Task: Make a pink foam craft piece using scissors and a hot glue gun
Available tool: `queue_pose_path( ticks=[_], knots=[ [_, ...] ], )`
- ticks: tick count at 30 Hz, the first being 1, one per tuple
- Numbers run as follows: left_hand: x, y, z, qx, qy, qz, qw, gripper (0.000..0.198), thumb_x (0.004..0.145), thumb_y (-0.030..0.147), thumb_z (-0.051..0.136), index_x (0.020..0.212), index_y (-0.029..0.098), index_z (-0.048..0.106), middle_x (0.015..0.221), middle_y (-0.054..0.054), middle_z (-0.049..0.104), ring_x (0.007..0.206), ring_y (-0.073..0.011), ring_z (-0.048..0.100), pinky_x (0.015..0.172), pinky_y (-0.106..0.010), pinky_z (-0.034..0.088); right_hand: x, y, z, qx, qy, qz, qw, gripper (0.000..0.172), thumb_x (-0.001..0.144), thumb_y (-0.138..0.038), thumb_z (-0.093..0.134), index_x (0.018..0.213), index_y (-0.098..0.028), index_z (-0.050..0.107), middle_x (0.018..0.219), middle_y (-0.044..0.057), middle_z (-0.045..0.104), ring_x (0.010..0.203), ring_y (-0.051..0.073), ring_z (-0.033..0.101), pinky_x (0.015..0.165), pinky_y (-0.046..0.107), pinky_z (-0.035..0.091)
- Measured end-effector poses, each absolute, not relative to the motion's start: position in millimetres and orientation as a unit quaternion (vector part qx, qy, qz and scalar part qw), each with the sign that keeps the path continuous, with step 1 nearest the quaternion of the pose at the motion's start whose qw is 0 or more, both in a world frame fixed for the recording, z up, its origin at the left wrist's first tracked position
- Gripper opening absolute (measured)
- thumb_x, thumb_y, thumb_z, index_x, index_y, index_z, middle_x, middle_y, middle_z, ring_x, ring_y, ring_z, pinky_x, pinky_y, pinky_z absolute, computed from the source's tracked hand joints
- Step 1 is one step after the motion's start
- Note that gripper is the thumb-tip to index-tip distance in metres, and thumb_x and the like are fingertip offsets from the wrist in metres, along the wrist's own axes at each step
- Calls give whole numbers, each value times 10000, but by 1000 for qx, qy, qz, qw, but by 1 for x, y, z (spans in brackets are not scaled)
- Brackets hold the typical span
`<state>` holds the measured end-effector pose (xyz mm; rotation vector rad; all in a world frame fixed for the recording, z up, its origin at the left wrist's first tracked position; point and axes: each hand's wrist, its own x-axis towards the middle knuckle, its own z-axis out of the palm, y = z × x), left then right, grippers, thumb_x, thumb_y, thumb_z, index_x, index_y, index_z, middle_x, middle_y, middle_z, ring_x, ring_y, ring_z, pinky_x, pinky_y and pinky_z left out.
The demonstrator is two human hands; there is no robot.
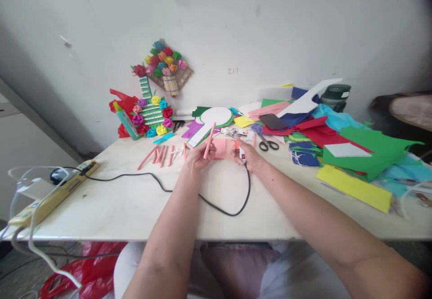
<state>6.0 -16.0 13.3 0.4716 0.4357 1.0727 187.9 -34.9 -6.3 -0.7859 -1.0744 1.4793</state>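
My left hand (201, 155) is closed around a rolled pink paper stick (209, 139), which tilts up and to the right. In my right hand (249, 154) is a white glue gun (242, 156) with an orange trigger; its black cord (249, 191) loops down onto the table. Between the hands, a flat pink sheet (220, 148) lies on the tabletop. Several more pink rolls (162, 155) are left of my left hand. Just beyond the hands is a guitar-shaped white-and-green cutout (216, 116), partly covered by the pink stick.
Black scissors (268, 145) and a phone (272, 121) lie to the right, near piled coloured paper (367, 148). A flower-decorated paper guitar (151, 110) and a green glue bottle (127, 121) stand at the left back. A power strip (57, 191) sits along the left edge.
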Motion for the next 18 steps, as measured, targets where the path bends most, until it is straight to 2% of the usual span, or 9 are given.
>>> queue_pose_path(
  ticks=[18],
  knots=[
    [5, -14, 13, 208, 198, 519, 805, 132, 821, 69, 448, 840, 81, 578, 595, -18, 473, 531, -69, 477, 482, -143, 429, 187, -37, -7, -324, -490, 618, 522, 488, 651, -629, 593, 579, -156, 498, 477, -25, 520, 268, 47, 368, 285, 194, 305]
  ],
)
